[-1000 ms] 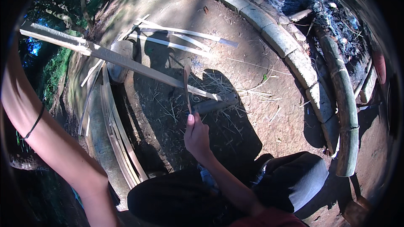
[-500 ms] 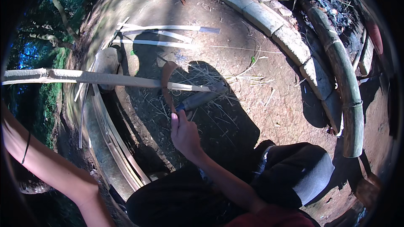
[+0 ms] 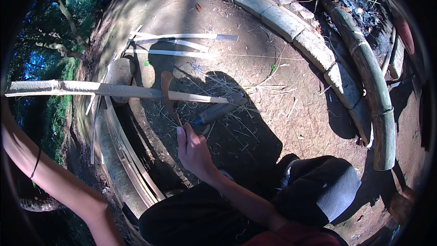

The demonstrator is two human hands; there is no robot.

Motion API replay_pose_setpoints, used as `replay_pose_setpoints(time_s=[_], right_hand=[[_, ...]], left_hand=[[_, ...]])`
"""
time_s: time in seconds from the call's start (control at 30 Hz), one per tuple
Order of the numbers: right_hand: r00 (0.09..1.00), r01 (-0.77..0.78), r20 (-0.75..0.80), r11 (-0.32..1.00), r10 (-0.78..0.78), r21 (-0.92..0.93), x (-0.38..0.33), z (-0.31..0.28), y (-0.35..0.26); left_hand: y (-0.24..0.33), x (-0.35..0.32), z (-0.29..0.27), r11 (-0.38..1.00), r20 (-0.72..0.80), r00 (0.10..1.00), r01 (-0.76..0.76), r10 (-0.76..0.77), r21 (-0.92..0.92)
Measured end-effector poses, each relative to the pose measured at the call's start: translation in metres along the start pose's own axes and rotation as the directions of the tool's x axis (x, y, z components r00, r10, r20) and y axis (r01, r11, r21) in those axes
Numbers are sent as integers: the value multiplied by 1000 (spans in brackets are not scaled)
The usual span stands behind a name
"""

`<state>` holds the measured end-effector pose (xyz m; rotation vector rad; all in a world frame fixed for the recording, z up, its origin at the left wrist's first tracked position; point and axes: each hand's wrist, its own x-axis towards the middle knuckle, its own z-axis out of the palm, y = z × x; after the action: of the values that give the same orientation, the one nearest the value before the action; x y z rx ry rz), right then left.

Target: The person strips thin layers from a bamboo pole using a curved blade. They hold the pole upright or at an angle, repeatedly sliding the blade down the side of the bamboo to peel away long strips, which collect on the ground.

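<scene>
A long pale bamboo strip point(image 3: 114, 89) stretches from the left rim to the middle, its far end resting at a grey cylinder with a blue end point(image 3: 223, 109). My right hand point(image 3: 193, 152) is closed round the grip of a sickle point(image 3: 167, 92), thumb laid along it; the grip itself is hidden. Its brown curved blade crosses the strip and touches it. My left forearm point(image 3: 59, 191) rises along the left side toward the strip's near end, but the dark rim hides the left hand. Thin shavings point(image 3: 223, 86) lie around the cylinder.
Several split strips point(image 3: 170, 54) lie on the ground beyond, and more point(image 3: 132, 164) lean along a log at left, by a rounded stone point(image 3: 120, 70). A curved brick border point(image 3: 282, 20) and a thick bamboo pole point(image 3: 378, 91) stand right, near ash point(image 3: 359, 0).
My right hand and the sickle have moved left along the strip and slightly toward me. The view has shifted a little; the strip sits slightly lower.
</scene>
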<state>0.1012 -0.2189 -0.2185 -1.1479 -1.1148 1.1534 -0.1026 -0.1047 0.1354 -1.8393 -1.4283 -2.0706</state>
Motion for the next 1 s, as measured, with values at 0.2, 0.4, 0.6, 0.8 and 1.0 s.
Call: replay_pose_setpoints(time_s=[0.2, 0.4, 0.6, 0.8, 1.0], right_hand=[[974, 202, -98, 978, -206, -50, -4, 8, -21], [934, 316, -135, 942, -330, -112, -5, 8, -17], [976, 199, -82, 980, -200, -26, -7, 8, -15], [996, 80, 47, 997, -80, -2, -9, 3, 2], [996, -79, -38, 997, 79, -12, -21, -6, 67]], left_hand=[[4, -1, -2, 1000, -8, 1000, -4, 4, -4], [6, -2, -1, 1000, -10, 1000, -12, 12, 5], [5, -1, 0, 1000, -8, 1000, -24, 24, 1], [15, 14, 5, 999, 14, 999, -45, 45, 14], [30, 68, 27, 995, 79, 992, -100, 98, 28]])
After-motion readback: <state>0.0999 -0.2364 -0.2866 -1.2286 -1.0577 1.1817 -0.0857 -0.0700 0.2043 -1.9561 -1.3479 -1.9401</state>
